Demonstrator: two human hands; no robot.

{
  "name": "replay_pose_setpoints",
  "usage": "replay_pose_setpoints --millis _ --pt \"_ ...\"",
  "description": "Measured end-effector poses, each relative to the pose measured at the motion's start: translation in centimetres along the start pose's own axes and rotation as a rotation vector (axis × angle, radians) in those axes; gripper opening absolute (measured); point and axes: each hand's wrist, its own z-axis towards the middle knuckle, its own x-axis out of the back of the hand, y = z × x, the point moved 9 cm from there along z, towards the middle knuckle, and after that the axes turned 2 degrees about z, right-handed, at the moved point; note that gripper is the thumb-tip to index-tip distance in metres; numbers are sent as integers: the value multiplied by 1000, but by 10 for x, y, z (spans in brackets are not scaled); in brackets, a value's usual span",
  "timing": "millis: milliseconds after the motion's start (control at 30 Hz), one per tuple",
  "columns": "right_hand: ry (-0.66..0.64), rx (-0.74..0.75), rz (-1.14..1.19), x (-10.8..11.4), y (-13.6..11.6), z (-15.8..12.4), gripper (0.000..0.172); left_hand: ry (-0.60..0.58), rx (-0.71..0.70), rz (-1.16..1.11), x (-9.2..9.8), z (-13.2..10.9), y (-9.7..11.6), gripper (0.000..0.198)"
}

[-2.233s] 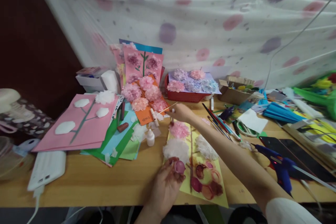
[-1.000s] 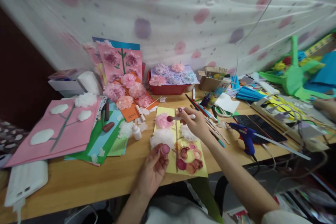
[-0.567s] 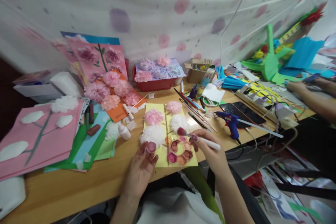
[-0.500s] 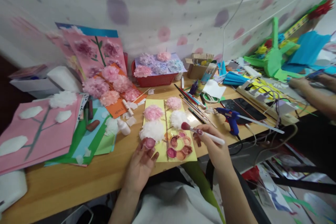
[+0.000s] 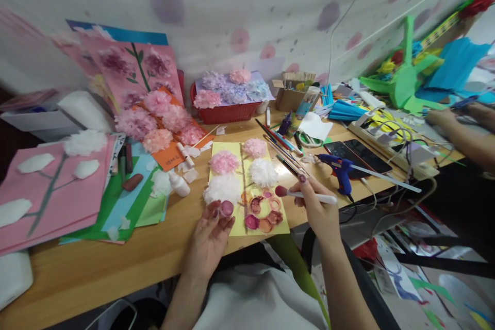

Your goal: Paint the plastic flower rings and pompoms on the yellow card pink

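Between its fingertips my left hand (image 5: 212, 237) holds a small round pot of pink powder (image 5: 226, 208), over the lower left edge of a yellow sheet (image 5: 234, 148). A brush (image 5: 315, 197) with a white handle and dark pink bristles is gripped in my right hand (image 5: 317, 211), its head pointing left. On the sheet are pink paper flowers (image 5: 224, 162) and white paper flowers (image 5: 221, 189). A round palette of pink and brown colours (image 5: 264, 208) covers the sheet's lower right part. The bristles hover near the palette's right side.
Pink sheets (image 5: 73, 206) with white petals lie left, beside a small white bottle (image 5: 179, 184). Finished flowers rest on a red basket (image 5: 228, 112) behind. Right are a blue glue gun (image 5: 340, 170), phones (image 5: 367, 154) and a power strip (image 5: 394, 147). Another person's hands (image 5: 444, 117) are at far right.
My right hand has moved the brush slightly right and down, away from the white flower. The pot in my left hand has shifted slightly right and up. The view has shifted a little.
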Motion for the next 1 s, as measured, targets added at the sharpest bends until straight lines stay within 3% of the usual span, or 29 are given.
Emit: replay_pose_setpoints --millis 200,367,667,833,1000 --pt "6 174 -329 -20 -11 17 53 -35 51 -34 -6 1 -10 39" --pt "-123 195 -498 -51 2 27 56 -60 85 -68 -12 8 -20 28" --pt "-110 192 -523 -47 4 23 52 -54 113 -109 -11 6 -20 27" --pt "-221 229 -524 -56 5 19 49 -62 116 -112 -12 7 -22 20" --pt "-310 160 -482 -53 12 20 38 -78 121 -117 -12 8 -23 23"
